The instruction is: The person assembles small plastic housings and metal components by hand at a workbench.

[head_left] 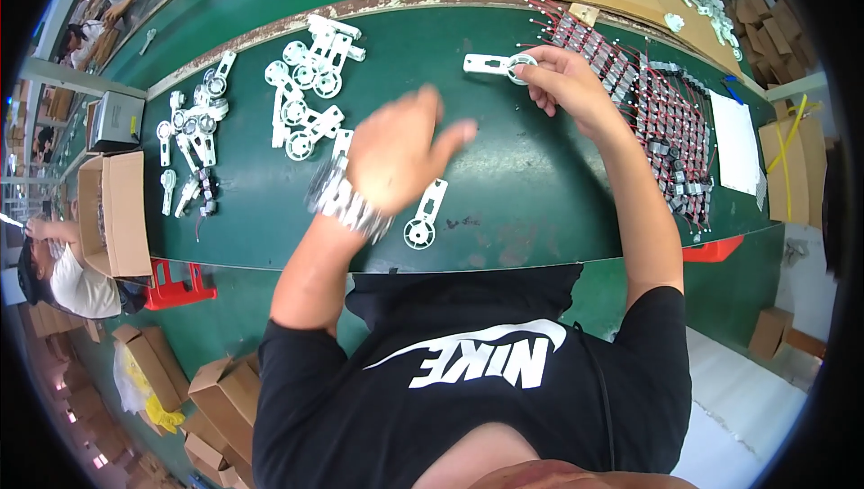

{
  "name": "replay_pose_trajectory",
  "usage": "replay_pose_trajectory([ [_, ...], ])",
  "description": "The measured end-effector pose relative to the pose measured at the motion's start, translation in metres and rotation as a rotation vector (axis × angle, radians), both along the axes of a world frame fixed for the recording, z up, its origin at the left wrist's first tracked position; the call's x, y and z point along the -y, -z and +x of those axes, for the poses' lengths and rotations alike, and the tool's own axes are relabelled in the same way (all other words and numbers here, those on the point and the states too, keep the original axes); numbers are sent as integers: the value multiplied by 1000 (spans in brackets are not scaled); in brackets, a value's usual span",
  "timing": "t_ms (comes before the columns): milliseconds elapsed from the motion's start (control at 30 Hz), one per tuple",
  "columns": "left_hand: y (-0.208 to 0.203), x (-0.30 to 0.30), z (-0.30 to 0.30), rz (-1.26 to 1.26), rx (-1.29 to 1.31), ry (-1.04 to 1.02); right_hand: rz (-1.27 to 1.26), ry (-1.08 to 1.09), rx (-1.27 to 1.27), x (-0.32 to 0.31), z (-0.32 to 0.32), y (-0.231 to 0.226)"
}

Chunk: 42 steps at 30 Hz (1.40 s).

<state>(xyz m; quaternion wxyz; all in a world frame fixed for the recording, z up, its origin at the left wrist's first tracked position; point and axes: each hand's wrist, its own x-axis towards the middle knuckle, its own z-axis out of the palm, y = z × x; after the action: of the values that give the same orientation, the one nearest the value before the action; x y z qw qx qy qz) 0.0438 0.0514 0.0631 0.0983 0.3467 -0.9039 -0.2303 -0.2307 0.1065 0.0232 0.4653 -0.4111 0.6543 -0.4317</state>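
My right hand [571,89] pinches a white plastic housing [486,63] by its ring end, the slotted handle pointing left above the green table. My left hand [400,143] is smeared by motion over the middle of the table, thumb spread from the fingers, with nothing seen in it. Below it lies a single white housing [420,232], ring end toward me. Left of that hand sits a loose pile of similar white housings [306,71]; one piece is partly covered by the hand.
Another cluster of white parts [193,120] lies farther left, with small dark components [207,190] beside it. Rows of small wired motor-like parts [670,120] cover the right side, next to white paper [733,143]. An open carton [126,215] stands off the left end. A person [76,278] sits beyond it.
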Motion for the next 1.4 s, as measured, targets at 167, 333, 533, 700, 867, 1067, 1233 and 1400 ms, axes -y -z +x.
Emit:
replay_pose_trajectory([
  [167,8,-65,40,-123,390,73,173,-241,-125,22,-19,-28],
  [333,30,-49,36,4,210,73,12,-193,81,63,-56,-31],
  [533,31,1,5,553,-70,19,-263,210,-49,55,-70,-34],
  [700,39,36,-29,1084,-531,-109,-288,-118,-773,2,-87,-25],
  [867,64,56,-62,1249,-828,-237,-275,-100,-1216,-27,-60,-5],
  [1067,76,49,-65,1210,-951,-195,-83,16,-1333,-18,-30,-4],
  [1233,79,48,-63,1220,-980,-194,-16,-10,-1277,-6,-36,1],
  [1400,82,49,-62,1252,-1027,-184,-204,-59,-1315,-7,-34,10],
])
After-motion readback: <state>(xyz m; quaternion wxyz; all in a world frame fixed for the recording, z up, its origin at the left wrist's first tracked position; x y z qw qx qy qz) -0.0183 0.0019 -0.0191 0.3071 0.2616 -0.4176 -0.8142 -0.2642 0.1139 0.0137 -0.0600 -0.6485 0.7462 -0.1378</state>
